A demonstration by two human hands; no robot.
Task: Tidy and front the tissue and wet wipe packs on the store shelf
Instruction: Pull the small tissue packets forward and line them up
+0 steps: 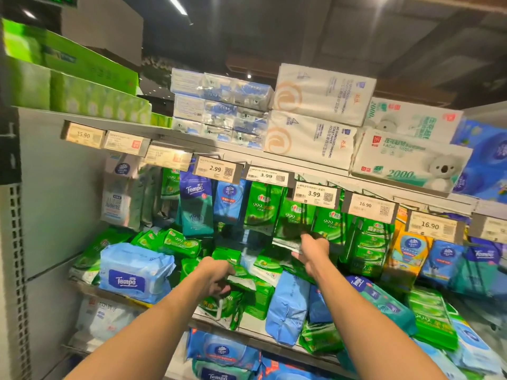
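- The left hand (216, 272) has its fingers curled over the near end of a flat green wet wipe pack (241, 279), gripping it above the jumble on the middle shelf (255, 329).
- The right hand (312, 253) pinches the lower edge of a green hanging wipe pack (290, 229), thumb on top and fingers underneath, lifting that edge outward from the row.
- Around the left hand, more green packs (178, 244) lie tumbled at all angles, some on edge, some flat.
- Left of them, a large blue Tempo wipe pack (134, 272) sits near the shelf's front edge.
- Between and below the two forearms, a plain blue pack (285, 308) leans tilted over the shelf lip.
- Behind the hands, hanging packs form a row: a dark blue and teal Tempo pack (196, 207), a blue Vinda pack (229, 201) and further green ones.
- Price tags (215, 169) line the rail above them.
- On the top shelf stand stacked white tissue packs (321, 116).
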